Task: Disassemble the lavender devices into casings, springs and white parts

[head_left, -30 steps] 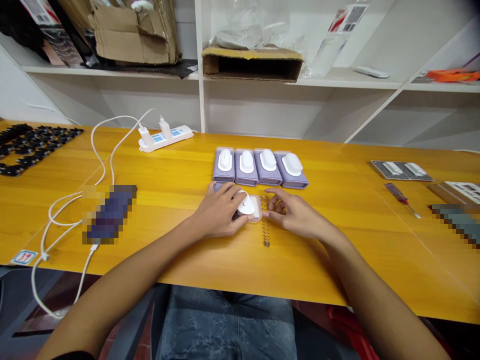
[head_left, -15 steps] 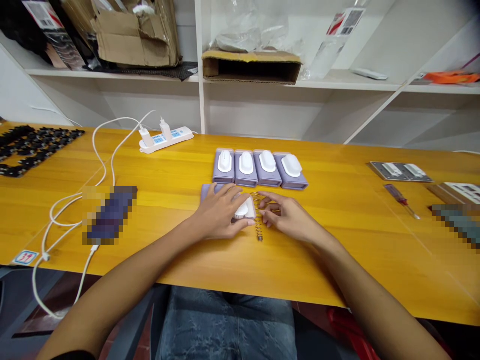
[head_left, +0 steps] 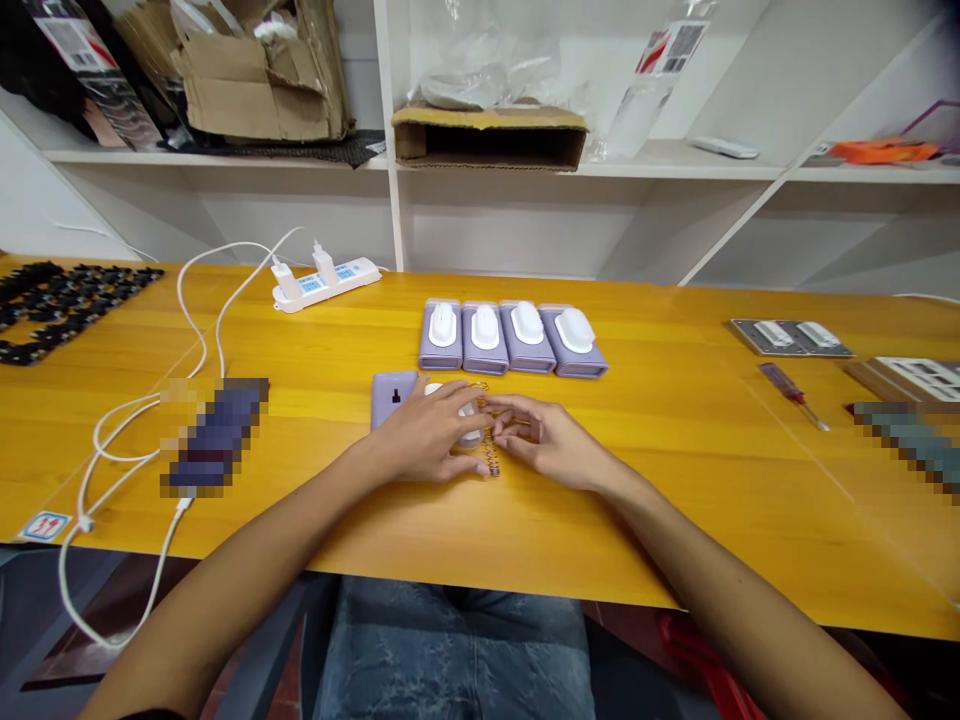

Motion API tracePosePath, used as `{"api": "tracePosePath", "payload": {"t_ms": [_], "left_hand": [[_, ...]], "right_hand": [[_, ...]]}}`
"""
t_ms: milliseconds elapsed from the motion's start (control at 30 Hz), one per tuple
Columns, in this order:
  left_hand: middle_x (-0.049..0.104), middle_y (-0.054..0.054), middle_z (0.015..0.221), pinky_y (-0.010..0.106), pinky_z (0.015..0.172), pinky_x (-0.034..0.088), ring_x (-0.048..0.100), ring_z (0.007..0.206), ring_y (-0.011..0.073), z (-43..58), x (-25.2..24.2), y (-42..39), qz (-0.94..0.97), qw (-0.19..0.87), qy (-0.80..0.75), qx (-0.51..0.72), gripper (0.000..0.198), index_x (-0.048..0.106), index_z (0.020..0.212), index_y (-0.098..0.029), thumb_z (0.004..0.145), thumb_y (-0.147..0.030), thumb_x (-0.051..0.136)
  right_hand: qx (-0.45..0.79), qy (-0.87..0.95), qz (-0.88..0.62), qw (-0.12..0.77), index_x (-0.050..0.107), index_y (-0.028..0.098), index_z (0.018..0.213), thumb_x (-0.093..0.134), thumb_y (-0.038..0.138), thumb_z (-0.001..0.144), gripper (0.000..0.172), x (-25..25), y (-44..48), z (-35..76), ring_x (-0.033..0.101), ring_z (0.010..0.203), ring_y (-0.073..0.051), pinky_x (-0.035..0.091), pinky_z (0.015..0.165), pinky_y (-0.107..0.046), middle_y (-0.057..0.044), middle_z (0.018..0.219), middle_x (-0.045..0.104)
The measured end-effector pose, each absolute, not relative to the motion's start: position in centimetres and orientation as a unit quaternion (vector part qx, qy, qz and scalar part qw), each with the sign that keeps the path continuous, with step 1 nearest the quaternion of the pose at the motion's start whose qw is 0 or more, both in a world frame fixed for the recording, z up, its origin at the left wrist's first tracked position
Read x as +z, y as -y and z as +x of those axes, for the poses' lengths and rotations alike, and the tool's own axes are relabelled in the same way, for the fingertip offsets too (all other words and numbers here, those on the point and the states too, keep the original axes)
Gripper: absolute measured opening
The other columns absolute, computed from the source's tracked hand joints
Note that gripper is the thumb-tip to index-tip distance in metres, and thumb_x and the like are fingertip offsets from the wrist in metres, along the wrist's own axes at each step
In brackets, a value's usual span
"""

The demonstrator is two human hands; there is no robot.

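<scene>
- Main item: a lilac housing lying flat just in front of the row of four lilac housings, toward the row's left end. A white domed cap sits at its right end, mostly under the fingers. I can't tell if the cap is seated.
- Its long axis runs left-right, parallel to the row. The left hand is the nearer hand.
- Left hand: cupped down over the cap, fingers wrapped across it. Looks like a firm hold.
- Coil spring: in front of the row's middle, just right of the cap. Long axis runs roughly front-to-back, square to the housing. Upper end hidden by fingers.
- Right hand: closest to the spring, partly closed, fingertips curled in at the spring's upper end. Can't tell if it's gripping or only touching.
- Housing looks matte, with a small dark slot near its left end. Spring is bronze-coloured, with open coils.
- Nearby: a white power strip behind and left of the row, a red-handled screwdriver well right of it.
</scene>
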State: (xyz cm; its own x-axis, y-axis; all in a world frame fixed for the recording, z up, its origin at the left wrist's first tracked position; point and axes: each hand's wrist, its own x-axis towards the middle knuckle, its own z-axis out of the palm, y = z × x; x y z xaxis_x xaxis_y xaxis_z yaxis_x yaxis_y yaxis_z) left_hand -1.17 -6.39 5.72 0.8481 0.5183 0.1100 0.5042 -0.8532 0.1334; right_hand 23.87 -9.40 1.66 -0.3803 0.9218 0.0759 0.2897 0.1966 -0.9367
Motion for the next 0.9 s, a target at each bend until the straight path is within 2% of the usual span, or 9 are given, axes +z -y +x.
{"api": "tracePosePath", "payload": {"t_ms": [167,267,333,433,567,667,767,900], "left_hand": [[0.058,0.012,0.165,0.067,0.124,0.037,0.05,0.156,0.0381,-1.7,6.8,6.3,0.957,0.059,-0.279,0.056,0.049,0.071,0.138,-0.031,0.1,-0.062,0.073],[0.064,0.012,0.157,0.065,0.122,0.039,0.055,0.15,0.0371,-1.7,7.2,6.4,0.957,0.038,-0.283,0.052,0.044,0.074,0.129,-0.028,0.102,-0.062,0.07],[0.067,0.013,0.152,0.064,0.122,0.039,0.057,0.147,0.0376,-1.6,7.3,6.4,0.956,0.018,-0.288,0.048,0.048,0.075,0.125,-0.024,0.102,-0.066,0.068],[0.068,0.015,0.15,0.065,0.123,0.037,0.055,0.148,0.0384,-1.2,7.4,6.7,0.951,-0.013,-0.305,0.041,0.054,0.072,0.129,-0.021,0.103,-0.068,0.065],[0.061,0.021,0.158,0.07,0.121,0.038,0.048,0.152,0.0428,-0.3,7.6,7.6,0.917,-0.071,-0.392,0.033,0.058,0.069,0.135,-0.018,0.11,-0.066,0.048],[0.049,0.021,0.17,0.077,0.118,0.037,0.041,0.156,0.0506,0.3,7.7,8.5,0.868,-0.09,-0.487,0.04,0.072,0.063,0.149,-0.022,0.107,-0.077,0.041],[0.036,0.017,0.18,0.084,0.116,0.035,0.03,0.162,0.0559,0.6,7.5,9.1,0.835,-0.068,-0.546,0.019,0.083,0.05,0.164,-0.03,0.102,-0.085,0.04],[0.031,0.019,0.182,0.089,0.115,0.035,0.024,0.164,0.0587,0.6,7.2,9.1,0.814,-0.035,-0.58,-0.017,0.092,0.04,0.171,-0.026,0.102,-0.086,0.037]], "right_hand": [[0.456,0.709,-0.388,0.373,0.079,0.024,0.117,0.071,0.022,0.093,0.025,1.1,9.6,23.0,0.073,0.106,-0.022,0.067,0.1,-0.044,-0.012,0.134,0.063],[0.472,0.704,-0.371,0.381,0.078,0.027,0.121,0.071,0.022,0.094,0.028,1.2,9.8,22.6,0.073,0.114,-0.023,0.065,0.107,-0.046,-0.01,0.136,0.062],[0.49,0.696,-0.356,0.386,0.075,0.028,0.128,0.07,0.021,0.095,0.034,1.2,9.8,22.5,0.073,0.122,-0.024,0.063,0.113,-0.048,-0.01,0.137,0.064],[0.487,0.69,-0.356,0.4,0.074,0.027,0.128,0.07,0.02,0.094,0.035,1.1,9.5,22.7,0.074,0.122,-0.024,0.061,0.115,-0.049,-0.01,0.135,0.067],[0.439,0.696,-0.392,0.412,0.074,0.023,0.125,0.068,0.021,0.095,0.031,0.6,8.9,23.3,0.078,0.11,-0.024,0.065,0.106,-0.048,-0.011,0.126,0.072],[0.388,0.714,-0.412,0.411,0.075,0.022,0.126,0.065,0.021,0.098,0.03,0.7,8.8,23.4,0.079,0.106,-0.025,0.067,0.101,-0.048,-0.013,0.125,0.075],[0.304,0.768,-0.417,0.38,0.075,0.023,0.133,0.067,0.018,0.096,0.038,1.1,9.0,23.3,0.076,0.121,-0.03,0.062,0.112,-0.056,-0.014,0.135,0.077],[0.257,0.828,-0.386,0.317,0.066,0.026,0.154,0.067,0.017,0.098,0.057,1.5,9.7,22.8,0.064,0.147,-0.034,0.049,0.127,-0.063,-0.013,0.154,0.07]]}}
